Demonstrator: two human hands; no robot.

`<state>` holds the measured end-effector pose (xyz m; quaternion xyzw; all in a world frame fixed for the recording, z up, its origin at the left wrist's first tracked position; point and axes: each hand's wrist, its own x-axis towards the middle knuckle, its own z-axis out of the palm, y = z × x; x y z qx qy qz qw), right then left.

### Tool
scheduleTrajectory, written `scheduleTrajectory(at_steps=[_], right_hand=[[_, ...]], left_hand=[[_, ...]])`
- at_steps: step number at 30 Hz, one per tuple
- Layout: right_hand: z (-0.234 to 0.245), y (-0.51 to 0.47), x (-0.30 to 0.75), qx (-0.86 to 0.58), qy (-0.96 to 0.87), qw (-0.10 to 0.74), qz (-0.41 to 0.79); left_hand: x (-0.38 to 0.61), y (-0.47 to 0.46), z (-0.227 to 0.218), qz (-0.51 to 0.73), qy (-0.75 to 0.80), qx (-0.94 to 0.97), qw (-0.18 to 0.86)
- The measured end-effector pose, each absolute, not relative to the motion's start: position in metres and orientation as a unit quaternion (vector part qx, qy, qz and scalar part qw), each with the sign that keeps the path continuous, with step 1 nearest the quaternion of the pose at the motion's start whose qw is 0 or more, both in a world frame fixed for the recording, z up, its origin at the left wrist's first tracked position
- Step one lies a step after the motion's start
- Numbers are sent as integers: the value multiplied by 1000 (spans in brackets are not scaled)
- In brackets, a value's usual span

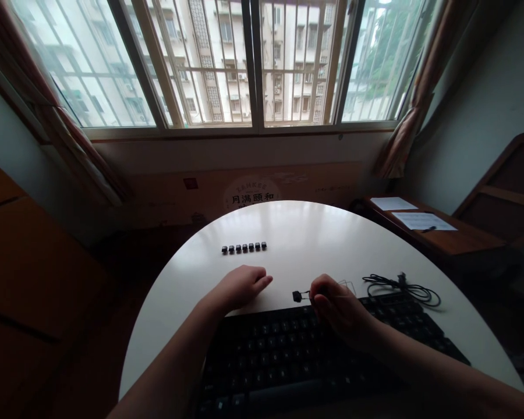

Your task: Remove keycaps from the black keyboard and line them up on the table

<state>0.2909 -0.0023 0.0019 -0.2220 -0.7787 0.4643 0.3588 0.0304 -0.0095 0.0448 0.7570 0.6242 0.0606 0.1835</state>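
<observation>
My right hand (338,305) is closed round a wire keycap puller, above the top edge of the black keyboard (271,349). Its wire loops point left and grip a black keycap (297,296); thin wire (348,285) also shows behind the hand. My left hand (242,285) rests as a loose fist on the white table, at the keyboard's upper left corner, with its thumb pointing right. Nothing shows in it. Beyond that hand, several black keycaps (244,248) stand in a neat row. The forearms and dim light hide part of the keyboard.
A coiled black cable (404,287) lies behind the keyboard's right end. The round white table (170,326) has a curved edge. To the right, papers (423,221) and a pen (429,229) lie on a brown wooden surface. A barred window is ahead.
</observation>
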Motion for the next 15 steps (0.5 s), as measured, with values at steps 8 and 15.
scheduleTrajectory(at_steps=[8,15], right_hand=[[13,-5,292,-162,-834,401,342],[30,-13,295,-157,-880,357,272]], left_hand=[[71,-34,65,120,526,821,186],[69,-25,52,203,499,792,286]])
